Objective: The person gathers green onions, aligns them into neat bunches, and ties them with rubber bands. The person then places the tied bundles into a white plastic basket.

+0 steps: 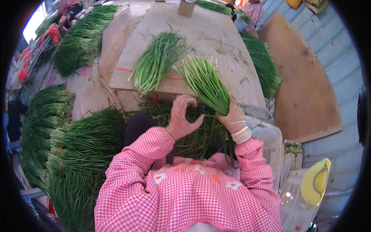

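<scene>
My right hand (233, 119), in a thin pale glove, grips a bunch of garlic chives (207, 84). The pale cut ends point up and away from me, and a few long leaves hang below the fist. My left hand (185, 116) is just left of the bunch, thumb and fingers apart and curved, with nothing clearly held. A second, loose pile of chives (158, 62) lies on the wooden board (208, 34) beyond my hands. An orange-red tie (124, 69) stretches out from under that pile. Scattered leaves (191, 139) fill the space below the board's front edge.
Stacked chive bundles (84, 142), some tied with orange bands, lie at my left. More chives (261, 63) line the board's right side. A translucent plastic crate (268, 142) and a yellow visor (314, 182) are at my right. Other people (252, 14) sit at the far end.
</scene>
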